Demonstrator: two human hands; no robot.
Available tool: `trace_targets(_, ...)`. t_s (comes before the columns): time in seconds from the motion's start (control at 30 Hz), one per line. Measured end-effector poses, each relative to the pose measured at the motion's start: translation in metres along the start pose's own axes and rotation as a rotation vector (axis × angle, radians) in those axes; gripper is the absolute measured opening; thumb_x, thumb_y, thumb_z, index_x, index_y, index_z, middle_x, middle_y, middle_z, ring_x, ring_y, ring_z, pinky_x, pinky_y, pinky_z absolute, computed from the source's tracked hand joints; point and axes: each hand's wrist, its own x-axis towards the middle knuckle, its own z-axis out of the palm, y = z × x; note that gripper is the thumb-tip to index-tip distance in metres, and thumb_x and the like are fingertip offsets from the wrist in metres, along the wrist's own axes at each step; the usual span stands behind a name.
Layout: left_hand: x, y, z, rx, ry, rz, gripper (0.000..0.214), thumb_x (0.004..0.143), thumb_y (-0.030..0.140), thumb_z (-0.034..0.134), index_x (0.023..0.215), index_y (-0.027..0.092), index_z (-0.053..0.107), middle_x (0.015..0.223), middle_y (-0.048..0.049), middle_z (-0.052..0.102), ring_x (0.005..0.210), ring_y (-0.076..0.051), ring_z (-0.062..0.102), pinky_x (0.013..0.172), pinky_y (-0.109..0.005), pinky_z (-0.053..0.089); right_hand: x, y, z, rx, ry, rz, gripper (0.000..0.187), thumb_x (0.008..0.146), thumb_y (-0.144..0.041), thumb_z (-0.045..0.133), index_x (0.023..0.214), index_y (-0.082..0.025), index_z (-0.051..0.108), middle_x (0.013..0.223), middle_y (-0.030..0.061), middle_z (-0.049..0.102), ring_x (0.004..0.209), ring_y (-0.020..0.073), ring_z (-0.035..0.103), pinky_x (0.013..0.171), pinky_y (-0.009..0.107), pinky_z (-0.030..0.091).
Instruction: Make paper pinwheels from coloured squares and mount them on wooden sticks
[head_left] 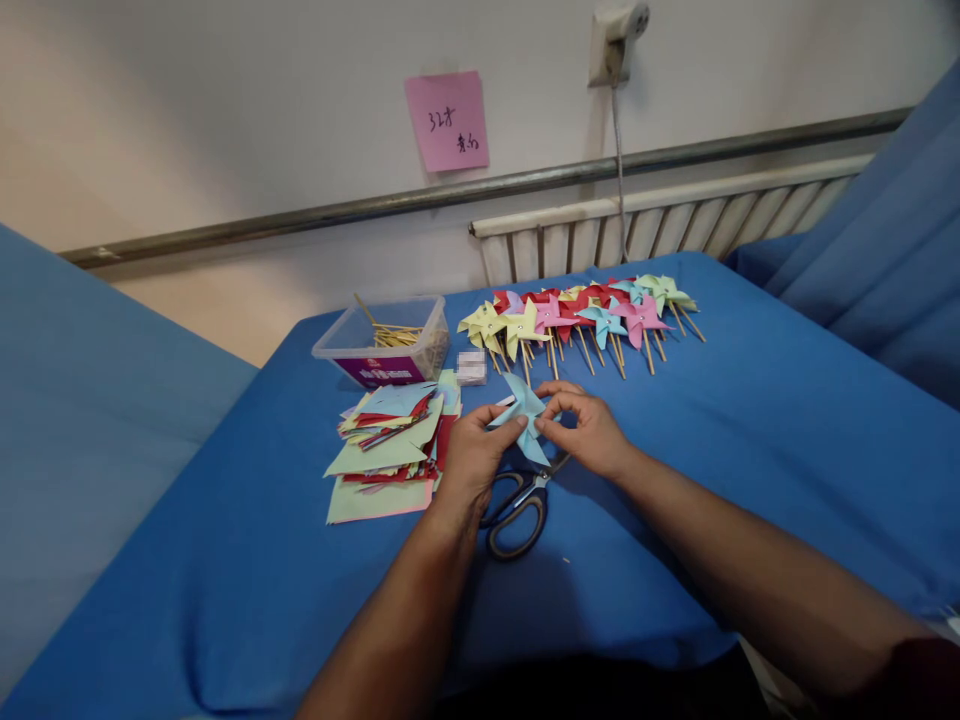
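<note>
Both my hands hold a light blue paper pinwheel (525, 415) just above the blue table (750, 440). My left hand (471, 458) pinches its left side with thumb and fingers closed. My right hand (589, 430) pinches its right side and centre. Grey-handled scissors (517, 510) lie on the cloth right below my hands. A stack of coloured paper squares (390, 445) sits just left of my left hand.
A row of finished pinwheels on wooden sticks (585, 315) lies at the far side. A clear plastic box of sticks (382, 340) stands at the back left, a small white item (471, 367) beside it. A pink note (448, 120) hangs on the wall, above a radiator (660, 225).
</note>
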Motion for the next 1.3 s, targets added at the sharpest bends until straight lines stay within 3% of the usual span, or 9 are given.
trace_targets(0.2, 0.0, 0.001, 0.001, 0.004, 0.016, -0.007, 0.039, 0.049, 0.035, 0.086, 0.076, 0.014, 0.066, 0.064, -0.0026, 0.068, 0.052, -0.013, 0.059, 0.053, -0.025, 0.045, -0.001, 0.0, 0.001, 0.043, -0.007, 0.022, 0.012, 0.074, -0.027, 0.067, 0.067, -0.021, 0.06, 0.105, 0.0061, 0.065, 0.104, 0.0228, 0.06, 0.098, 0.043, 0.04)
trace_targets(0.3, 0.0, 0.001, 0.001, 0.02, 0.026, 0.005, 0.04, 0.051, 0.036, 0.085, 0.078, 0.014, 0.066, 0.066, -0.0029, 0.069, 0.053, -0.014, 0.059, 0.054, -0.025, 0.045, -0.002, 0.001, 0.002, 0.142, 0.025, 0.044, 0.012, 0.073, -0.026, 0.068, 0.078, -0.021, 0.059, 0.11, 0.0063, 0.064, 0.106, 0.0225, 0.06, 0.097, 0.042, 0.042)
trace_targets(0.47, 0.0, 0.0, 0.001, 0.069, 0.023, 0.05, 0.037, 0.053, 0.037, 0.084, 0.077, 0.015, 0.066, 0.066, -0.0021, 0.068, 0.055, -0.014, 0.059, 0.056, -0.025, 0.046, -0.002, 0.002, 0.004, 0.205, 0.057, 0.132, 0.035, 0.071, -0.032, 0.072, 0.101, -0.022, 0.057, 0.1, 0.0048, 0.067, 0.095, 0.0215, 0.063, 0.088, 0.039, 0.048)
trace_targets(0.6, -0.002, 0.002, 0.002, 0.178, 0.015, 0.152, 0.031, 0.054, 0.035, 0.083, 0.069, 0.015, 0.064, 0.062, 0.0008, 0.064, 0.054, -0.012, 0.055, 0.054, -0.023, 0.043, -0.001, 0.001, 0.004, 0.258, 0.011, 0.179, 0.038, 0.069, -0.032, 0.074, 0.102, -0.02, 0.058, 0.089, 0.0033, 0.068, 0.084, 0.0196, 0.064, 0.079, 0.035, 0.05)
trace_targets(0.77, -0.006, 0.006, 0.003, 0.233, 0.015, 0.187, 0.032, 0.055, 0.031, 0.082, 0.076, 0.015, 0.066, 0.063, 0.0007, 0.064, 0.054, -0.011, 0.054, 0.053, -0.022, 0.041, 0.0, -0.004, 0.004, 0.384, -0.019, 0.253, 0.034, 0.065, -0.03, 0.075, 0.094, -0.02, 0.06, 0.08, 0.0002, 0.068, 0.069, 0.0159, 0.063, 0.067, 0.031, 0.05)
trace_targets(0.9, -0.005, 0.003, 0.005, 0.013, -0.007, 0.112, 0.044, 0.055, 0.028, 0.083, 0.094, 0.015, 0.066, 0.071, -0.0015, 0.067, 0.062, -0.014, 0.06, 0.06, -0.024, 0.046, 0.001, -0.007, 0.007, 0.512, 0.059, 0.35, 0.036, 0.061, -0.032, 0.078, 0.09, -0.021, 0.059, 0.075, -0.0016, 0.066, 0.063, 0.0144, 0.061, 0.063, 0.03, 0.05)
trace_targets(1.0, -0.001, -0.002, 0.005, -0.19, -0.062, -0.02, 0.037, 0.056, 0.028, 0.082, 0.086, 0.014, 0.066, 0.074, -0.0032, 0.067, 0.066, -0.014, 0.061, 0.065, -0.026, 0.048, -0.001, -0.007, 0.012, 0.613, 0.165, 0.429, 0.037, 0.06, -0.034, 0.079, 0.088, -0.02, 0.058, 0.074, -0.0016, 0.065, 0.061, 0.0141, 0.061, 0.063, 0.03, 0.05)
trace_targets(1.1, 0.002, -0.008, 0.005, -0.225, -0.058, -0.082, 0.03, 0.055, 0.026, 0.083, 0.076, 0.014, 0.065, 0.071, -0.0028, 0.066, 0.063, -0.013, 0.06, 0.064, -0.025, 0.046, -0.003, -0.007, 0.018, 0.657, 0.215, 0.441, 0.038, 0.06, -0.034, 0.079, 0.088, -0.02, 0.058, 0.076, -0.0011, 0.066, 0.063, 0.0144, 0.062, 0.065, 0.03, 0.05)
trace_targets(1.3, 0.0, -0.008, 0.008, -0.195, -0.097, -0.032, 0.029, 0.053, 0.027, 0.084, 0.074, 0.012, 0.068, 0.07, -0.0052, 0.069, 0.064, -0.015, 0.063, 0.069, -0.026, 0.048, -0.008, -0.009, 0.023, 0.639, 0.203, 0.414, 0.038, 0.061, -0.034, 0.079, 0.089, -0.02, 0.057, 0.079, -0.0004, 0.066, 0.067, 0.0145, 0.062, 0.066, 0.03, 0.05)
